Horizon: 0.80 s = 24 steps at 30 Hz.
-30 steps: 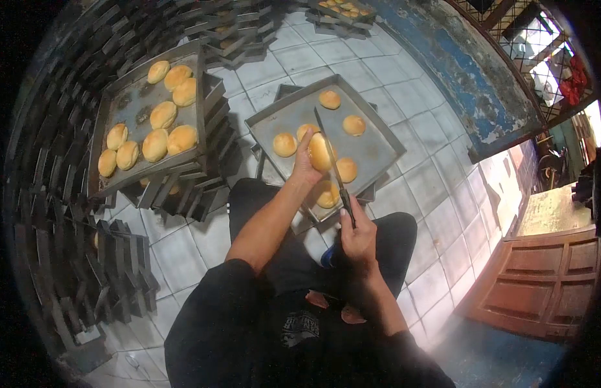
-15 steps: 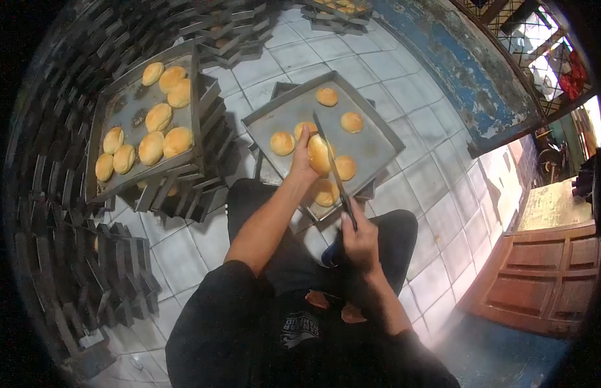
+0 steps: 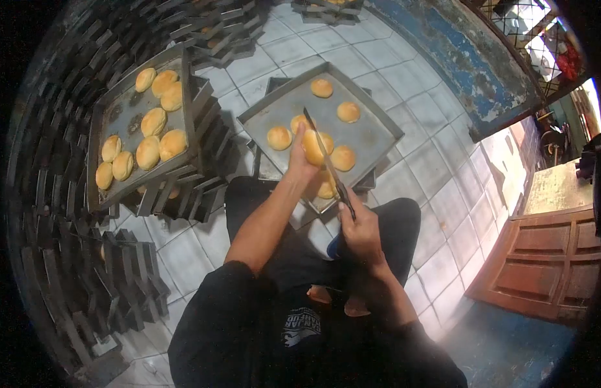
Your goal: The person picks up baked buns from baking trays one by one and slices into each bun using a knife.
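My left hand is closed around a round golden bun, held up above a metal baking tray. In my right hand is a long knife, gripped by its dark handle. The blade slants up and to the left and lies against the bun's right side; how deep it sits in the bread I cannot tell. Several more buns rest on the tray, such as one at its right and one at its left. Another bun near the front corner is partly hidden by the blade.
To the left, a tray with several buns tops a stack of trays. More stacked dark trays line the left side. White floor tiles surround my legs, and a brown wooden door stands at the right.
The knife and my right hand have shifted slightly left, the blade staying at the bun. My left hand still holds the bun, now turned a little. The whole view has shifted slightly.
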Tool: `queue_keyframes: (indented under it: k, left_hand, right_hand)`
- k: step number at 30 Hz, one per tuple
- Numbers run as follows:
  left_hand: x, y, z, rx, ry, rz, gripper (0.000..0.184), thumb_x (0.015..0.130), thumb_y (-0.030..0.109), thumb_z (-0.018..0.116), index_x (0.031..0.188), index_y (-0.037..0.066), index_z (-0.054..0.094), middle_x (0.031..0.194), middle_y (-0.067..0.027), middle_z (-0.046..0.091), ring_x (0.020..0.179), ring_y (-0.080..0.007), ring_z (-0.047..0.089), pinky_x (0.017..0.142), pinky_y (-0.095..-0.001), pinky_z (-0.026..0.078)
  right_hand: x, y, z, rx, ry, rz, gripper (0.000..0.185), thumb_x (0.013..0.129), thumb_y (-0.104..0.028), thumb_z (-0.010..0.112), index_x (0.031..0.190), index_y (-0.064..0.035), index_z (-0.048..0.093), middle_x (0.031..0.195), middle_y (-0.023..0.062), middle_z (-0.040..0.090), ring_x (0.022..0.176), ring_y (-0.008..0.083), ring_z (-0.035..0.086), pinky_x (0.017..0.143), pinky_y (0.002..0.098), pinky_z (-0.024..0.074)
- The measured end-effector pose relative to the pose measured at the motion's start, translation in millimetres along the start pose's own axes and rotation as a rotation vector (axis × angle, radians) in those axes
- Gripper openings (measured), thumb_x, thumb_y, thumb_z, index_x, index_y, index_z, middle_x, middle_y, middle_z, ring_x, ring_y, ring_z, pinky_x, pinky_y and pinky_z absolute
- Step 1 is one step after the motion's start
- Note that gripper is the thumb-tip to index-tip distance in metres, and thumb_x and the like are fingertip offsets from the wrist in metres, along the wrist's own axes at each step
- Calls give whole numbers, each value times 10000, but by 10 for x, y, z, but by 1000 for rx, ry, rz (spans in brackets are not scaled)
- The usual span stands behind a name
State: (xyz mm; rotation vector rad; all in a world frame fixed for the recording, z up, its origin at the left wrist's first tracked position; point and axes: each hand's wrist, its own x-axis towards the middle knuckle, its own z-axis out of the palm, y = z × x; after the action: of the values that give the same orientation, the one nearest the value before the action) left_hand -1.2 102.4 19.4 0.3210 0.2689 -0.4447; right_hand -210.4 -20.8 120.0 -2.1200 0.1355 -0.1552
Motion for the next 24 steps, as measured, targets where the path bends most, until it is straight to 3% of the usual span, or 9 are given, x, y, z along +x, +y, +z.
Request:
queue_keyframes:
  k: [2,4,6,9,15,20,24]
  left_hand:
    - [-41,141,88,-5,82,3,435,912,573,723,1065,170,664,883,-11,694,809,-183,684,783,-378,589]
    - [-34,131,75,-18,153,12,424,922,565,715,1063,168,665,876,-14,693,795,-188,684,780,-374,594]
    - [-6,-4,42,69,65,-19,447,934,590,682,1042,157,686,885,-34,703,802,-212,681,715,-364,570]
    - [0,-273,-38,46,81,-176,478,932,621,665,1058,161,685,905,-44,701,874,-224,678,776,-388,560]
    - [-51,-16,158,27,163,7,499,928,631,664,1083,156,678,989,-38,707,920,-224,681,821,-410,556]
    - [-16,-249,-7,81,163,-151,497,947,618,648,1118,152,671,971,-34,699,919,-229,664,871,-409,534]
    - [-25,-314,-5,14,186,-104,499,959,608,637,1150,148,663,1002,-46,704,926,-238,663,866,-404,537]
  right_hand:
    - [-255,-23,-97,-84,-50,35,433,973,-123,597,1382,17,574,1097,317,683,1028,451,694,840,457,559]
    - [-340,-18,-113,-160,-84,126,417,964,-110,596,1370,-15,589,1095,304,682,1030,452,694,829,476,560]
    - [-350,147,-77,-148,-3,15,427,974,-121,587,1395,-49,576,1109,299,679,1043,443,693,838,457,560]
    - [55,-131,-97,52,-28,112,431,981,-126,579,1407,-59,566,1135,294,677,1045,446,691,844,443,556]
    - [-68,-102,-118,-3,-58,63,441,994,-131,578,1420,-23,541,1146,301,674,1070,424,698,857,425,551]
    - [-90,171,-2,-19,17,43,438,995,-138,582,1417,-26,553,1143,305,670,1057,422,698,843,416,553]
    - [292,89,25,-17,-27,58,428,989,-134,586,1407,-44,575,1110,300,676,1029,431,697,826,412,555]
